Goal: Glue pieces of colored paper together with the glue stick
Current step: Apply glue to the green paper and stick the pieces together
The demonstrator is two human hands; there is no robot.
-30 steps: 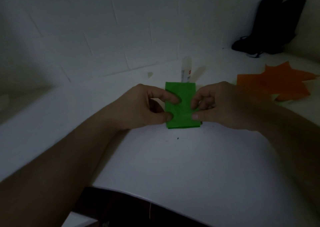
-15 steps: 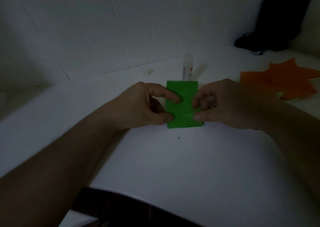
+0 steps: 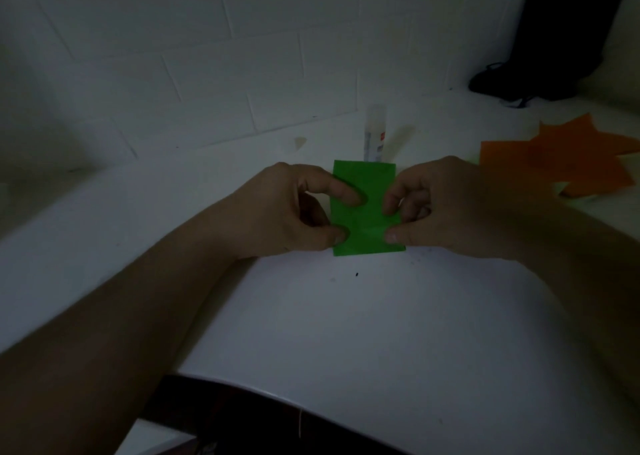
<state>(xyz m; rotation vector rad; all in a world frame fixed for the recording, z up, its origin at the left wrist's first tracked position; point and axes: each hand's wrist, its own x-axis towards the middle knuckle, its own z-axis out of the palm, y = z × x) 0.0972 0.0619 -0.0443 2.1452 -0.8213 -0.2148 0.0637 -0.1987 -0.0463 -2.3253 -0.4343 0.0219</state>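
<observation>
A small green paper rectangle (image 3: 367,208) lies on the white table (image 3: 346,333) in the middle of the view. My left hand (image 3: 287,212) pinches its left edge between forefinger and thumb. My right hand (image 3: 440,208) pinches the right edge the same way, its other fingers curled. A white glue stick (image 3: 375,132) stands upright just behind the green paper, its base hidden by it. Orange paper cut in a pointed, leaf-like shape (image 3: 561,156) lies to the right on the table.
A black bag (image 3: 554,38) leans against the white tiled wall at the far right corner. A little pale scrap (image 3: 300,142) sits near the wall left of the glue stick. The table's curved front edge (image 3: 311,399) is close to me.
Both hands keep their hold on the green paper in the same place. Only the view has shifted slightly.
</observation>
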